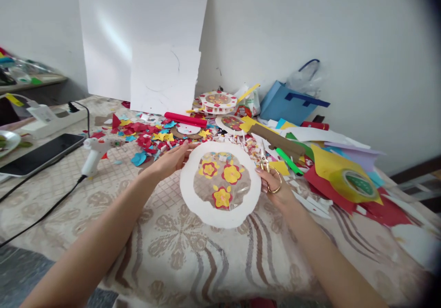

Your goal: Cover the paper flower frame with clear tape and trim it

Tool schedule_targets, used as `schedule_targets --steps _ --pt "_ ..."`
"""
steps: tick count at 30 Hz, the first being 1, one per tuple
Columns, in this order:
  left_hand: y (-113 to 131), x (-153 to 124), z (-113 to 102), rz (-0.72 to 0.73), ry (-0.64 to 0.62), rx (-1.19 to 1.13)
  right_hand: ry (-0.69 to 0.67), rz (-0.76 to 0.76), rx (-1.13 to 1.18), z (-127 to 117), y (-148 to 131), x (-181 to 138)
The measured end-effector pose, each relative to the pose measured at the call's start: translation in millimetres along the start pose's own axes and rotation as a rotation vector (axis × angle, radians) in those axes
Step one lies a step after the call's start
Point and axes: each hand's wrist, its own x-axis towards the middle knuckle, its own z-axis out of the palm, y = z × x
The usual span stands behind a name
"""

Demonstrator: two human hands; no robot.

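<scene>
A white scalloped paper ring (188, 186) with a clear film centre is held up in front of me. On the film sit yellow-and-red paper flowers (231, 173). My left hand (175, 160) grips the ring's upper left edge, its fingertips partly behind it. My right hand (275, 186) pinches the right edge with thumb and fingers. Gold-handled scissors (264, 162) hang in that same hand, blades pointing away from me and one finger loop around the fingers.
A hot glue gun (93, 157) and a phone (43, 154) with cables lie at left. Paper scraps (151, 135) cover the back. Coloured sheets (330, 161), a tape roll (359, 182) and a green marker (288, 161) lie right. A blue bag (284, 103) stands behind.
</scene>
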Motion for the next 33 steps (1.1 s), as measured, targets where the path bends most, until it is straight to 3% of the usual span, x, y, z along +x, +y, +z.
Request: schedule_targets --steps 9,14,21,29,33 --pt "5 -5 0 -0.032 0.069 0.156 -0.007 0.006 -0.055 3 -1 0" --pt "6 -7 1 -0.034 0.078 0.094 -0.022 0.030 -0.116 -1 -3 -3" --pt "8 -9 2 -0.050 0.089 0.143 -0.111 -0.082 -0.369 -7 -5 -7" --pt "7 -8 0 -0.054 0.051 0.234 -0.197 -0.275 -0.938 -8 -13 -9" --pt "8 -9 1 -0.057 0.008 0.236 -0.224 -0.304 -1.042 -10 -20 -12"
